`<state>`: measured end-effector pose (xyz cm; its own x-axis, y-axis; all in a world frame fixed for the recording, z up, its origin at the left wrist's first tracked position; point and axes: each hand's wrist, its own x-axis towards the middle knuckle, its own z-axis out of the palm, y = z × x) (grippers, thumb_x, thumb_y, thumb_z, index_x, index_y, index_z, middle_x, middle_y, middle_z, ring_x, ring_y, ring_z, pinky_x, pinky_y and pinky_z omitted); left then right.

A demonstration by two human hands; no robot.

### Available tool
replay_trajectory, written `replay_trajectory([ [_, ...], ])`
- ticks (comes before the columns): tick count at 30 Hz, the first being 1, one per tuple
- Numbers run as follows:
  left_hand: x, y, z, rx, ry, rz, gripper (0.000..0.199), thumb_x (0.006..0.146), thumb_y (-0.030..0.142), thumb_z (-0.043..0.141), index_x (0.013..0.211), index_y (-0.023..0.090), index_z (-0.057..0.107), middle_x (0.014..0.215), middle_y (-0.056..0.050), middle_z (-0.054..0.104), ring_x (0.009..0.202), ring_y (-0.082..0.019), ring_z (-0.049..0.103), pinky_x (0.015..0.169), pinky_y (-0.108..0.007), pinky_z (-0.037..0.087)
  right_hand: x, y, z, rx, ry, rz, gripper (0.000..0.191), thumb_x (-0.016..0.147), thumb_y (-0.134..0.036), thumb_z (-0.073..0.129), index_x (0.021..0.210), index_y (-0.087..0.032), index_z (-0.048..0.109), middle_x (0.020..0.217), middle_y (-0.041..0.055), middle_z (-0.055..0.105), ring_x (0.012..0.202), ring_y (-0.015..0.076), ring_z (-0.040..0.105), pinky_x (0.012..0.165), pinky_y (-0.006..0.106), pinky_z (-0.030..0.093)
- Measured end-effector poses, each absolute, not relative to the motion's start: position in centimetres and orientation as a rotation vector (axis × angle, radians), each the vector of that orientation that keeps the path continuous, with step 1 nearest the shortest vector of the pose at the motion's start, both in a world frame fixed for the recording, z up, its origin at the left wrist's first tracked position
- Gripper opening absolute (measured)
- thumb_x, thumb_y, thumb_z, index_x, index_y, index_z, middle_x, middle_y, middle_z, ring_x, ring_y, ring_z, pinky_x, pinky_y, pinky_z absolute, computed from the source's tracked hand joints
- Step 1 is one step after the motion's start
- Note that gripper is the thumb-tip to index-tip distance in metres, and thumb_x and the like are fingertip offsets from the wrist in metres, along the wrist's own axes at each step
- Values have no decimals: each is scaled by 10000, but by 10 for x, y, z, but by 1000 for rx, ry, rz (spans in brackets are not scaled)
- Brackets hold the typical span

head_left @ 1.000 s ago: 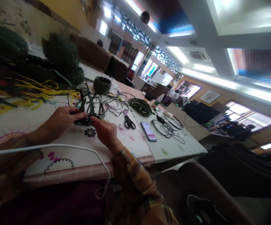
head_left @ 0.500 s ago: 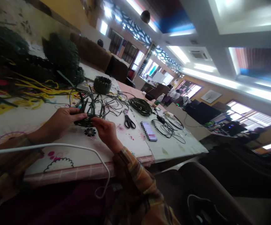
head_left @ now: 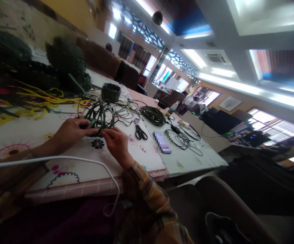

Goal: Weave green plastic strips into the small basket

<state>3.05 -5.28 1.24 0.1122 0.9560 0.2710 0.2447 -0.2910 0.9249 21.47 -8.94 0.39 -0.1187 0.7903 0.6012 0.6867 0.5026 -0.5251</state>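
A partly woven basket of dark green strips (head_left: 99, 117) stands between my hands above the flowered tablecloth, its loose strips curving upward. My left hand (head_left: 72, 131) grips its left side, with thumb and fingers closed on the strips. At the front right of the weave, my right hand (head_left: 116, 140) pinches a strip near the rim. The fingertips of both hands almost meet. Behind it sits a finished-looking dark woven basket (head_left: 111, 92). Black-handled scissors (head_left: 140, 131) lie to the right of my right hand.
A coil of dark strip (head_left: 152, 115), a phone (head_left: 162, 142) and a black cable (head_left: 184, 139) lie to the right. Yellow strips (head_left: 38, 101) and dark woven bundles (head_left: 66, 62) crowd the left. A white cable (head_left: 67, 157) crosses in front of my left forearm.
The partly woven basket has turned and tilted slightly, and its strips stand in a different arrangement. My left fingers have shifted their hold; my right hand has moved slightly right.
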Motion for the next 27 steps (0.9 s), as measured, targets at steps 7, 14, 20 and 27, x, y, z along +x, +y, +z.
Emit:
replay_trajectory([
  [7,32,-51,4,1864,1388,1295,511,617,699,660,707,202,737,739,-4,529,739,-171,504,683,-294,365,205,-91,7,-1282,-1708,239,173,942,-235,624,978,-199,789,1007,61,689,1011,181,633,935,323,491],
  [14,34,-54,-2,2001,1459,1284,359,707,554,604,773,232,749,813,-6,550,760,-170,529,720,-285,372,188,-90,-3,-1212,-1491,400,155,920,-203,606,1003,-164,731,1100,85,659,1089,187,621,1006,328,495],
  [20,39,-61,-5,2090,1426,1219,320,708,530,594,763,271,774,832,-17,595,775,-191,569,704,-289,370,186,-83,8,-1381,-1506,307,155,897,-166,595,1009,-185,701,951,50,631,896,176,612,849,305,496],
  [27,39,-59,-9,2066,1387,1236,323,662,526,609,760,272,784,892,-28,621,810,-205,589,735,-305,379,188,-78,7,-1508,-1475,135,195,808,-170,648,709,-213,485,728,-36,520,684,132,469,639,256,348],
])
